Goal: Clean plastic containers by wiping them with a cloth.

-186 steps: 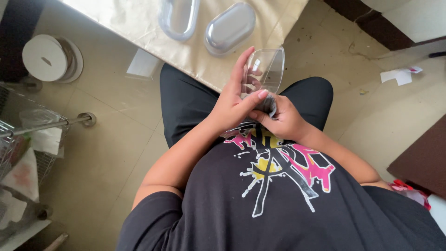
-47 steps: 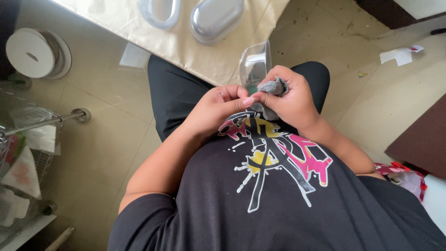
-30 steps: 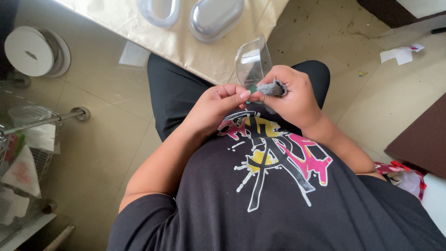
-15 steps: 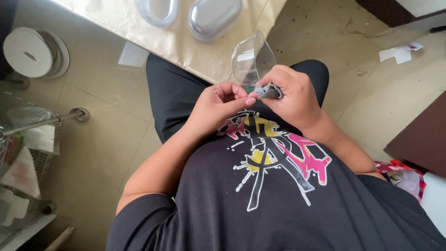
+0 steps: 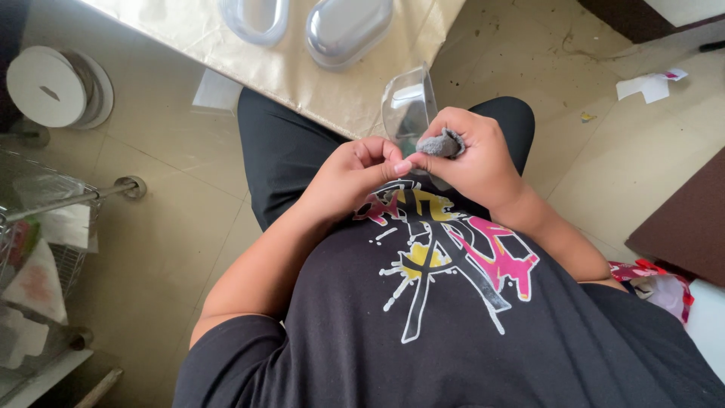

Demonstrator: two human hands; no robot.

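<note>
Head view: right hand (image 5: 472, 155) pinches grey cloth (image 5: 440, 143) beside table edge (image 5: 332, 121); left hand (image 5: 355, 177) curled shut.

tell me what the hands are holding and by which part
Right hand pinches a grey cloth by its bunched end against a clear glass; left hand touches it.

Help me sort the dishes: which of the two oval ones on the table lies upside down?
The right-hand oval dish, showing its domed grey underside. The left oval dish lies open side up, showing its hollow.
</note>
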